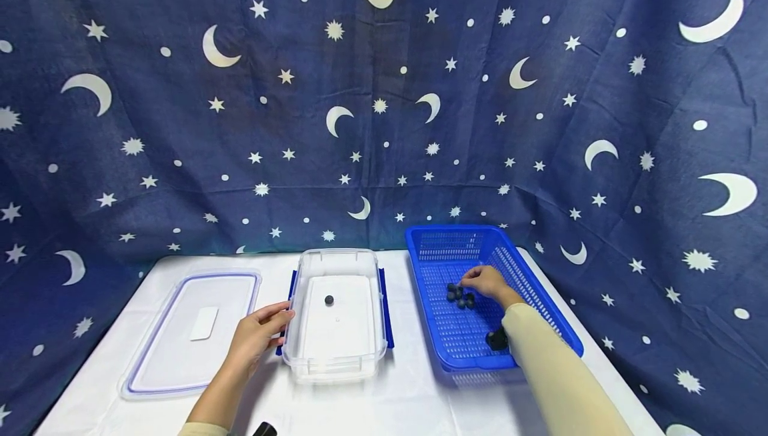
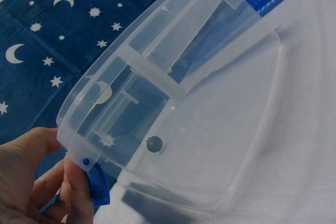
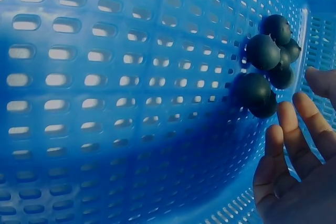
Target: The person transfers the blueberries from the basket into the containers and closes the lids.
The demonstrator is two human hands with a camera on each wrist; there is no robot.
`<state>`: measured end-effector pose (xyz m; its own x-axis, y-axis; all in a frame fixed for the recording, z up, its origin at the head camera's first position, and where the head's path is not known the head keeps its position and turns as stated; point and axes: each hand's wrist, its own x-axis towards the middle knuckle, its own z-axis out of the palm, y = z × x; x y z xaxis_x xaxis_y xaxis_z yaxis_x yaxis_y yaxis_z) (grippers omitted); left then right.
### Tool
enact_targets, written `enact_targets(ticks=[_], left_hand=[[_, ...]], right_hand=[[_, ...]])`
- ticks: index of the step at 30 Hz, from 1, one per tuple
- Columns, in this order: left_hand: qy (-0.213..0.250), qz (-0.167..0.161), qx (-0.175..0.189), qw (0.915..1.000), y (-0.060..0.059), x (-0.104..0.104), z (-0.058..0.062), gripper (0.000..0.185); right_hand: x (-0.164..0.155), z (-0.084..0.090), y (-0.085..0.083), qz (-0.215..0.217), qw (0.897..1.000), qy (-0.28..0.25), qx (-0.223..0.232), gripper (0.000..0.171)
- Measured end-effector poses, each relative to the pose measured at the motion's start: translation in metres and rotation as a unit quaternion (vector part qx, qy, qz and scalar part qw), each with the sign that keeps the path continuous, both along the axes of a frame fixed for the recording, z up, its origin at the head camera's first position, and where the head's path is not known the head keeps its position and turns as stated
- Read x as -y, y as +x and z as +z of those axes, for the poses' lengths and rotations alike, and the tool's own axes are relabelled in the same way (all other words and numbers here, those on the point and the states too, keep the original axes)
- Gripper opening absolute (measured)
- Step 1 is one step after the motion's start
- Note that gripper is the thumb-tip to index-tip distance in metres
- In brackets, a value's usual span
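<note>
In the head view, my left hand [image 1: 255, 339] grips the left side of a clear plastic box [image 1: 327, 364]. The left wrist view shows the thumb at its rim and fingers curled below, beside a blue side clip [image 2: 98, 184]. One dark blueberry [image 1: 329, 300] lies on the box floor. My right hand [image 1: 486, 283] reaches into a blue plastic basket [image 1: 444, 339], its fingers beside a cluster of several blueberries [image 3: 262, 52]. From the right wrist, its thumb and fingers [image 3: 306, 111] look apart, with no berry visible between them.
A clear lid [image 1: 171, 349] with a bluish seal and a white label [image 1: 205, 323] lies flat on the white table [image 1: 414, 409], left of the box. A small black object [image 1: 265, 429] shows at the front edge. A starry blue curtain [image 1: 408, 123] hangs behind.
</note>
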<state>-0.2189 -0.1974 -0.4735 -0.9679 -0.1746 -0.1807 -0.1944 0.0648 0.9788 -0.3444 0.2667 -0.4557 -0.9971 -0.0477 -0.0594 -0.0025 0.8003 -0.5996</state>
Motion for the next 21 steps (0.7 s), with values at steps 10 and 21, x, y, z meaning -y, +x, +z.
enact_targets(ticks=[10,21], left_hand=[[-0.007,0.002,0.005,1.0,0.0,-0.001,0.0,0.05],[-0.003,0.0,0.005,1.0,-0.001,-0.001,0.001,0.05]], right_hand=[[-0.001,-0.008,-0.008,0.008,1.0,0.011,0.019,0.021],[0.0,-0.012,-0.01,-0.005,1.0,0.015,0.023,0.022]])
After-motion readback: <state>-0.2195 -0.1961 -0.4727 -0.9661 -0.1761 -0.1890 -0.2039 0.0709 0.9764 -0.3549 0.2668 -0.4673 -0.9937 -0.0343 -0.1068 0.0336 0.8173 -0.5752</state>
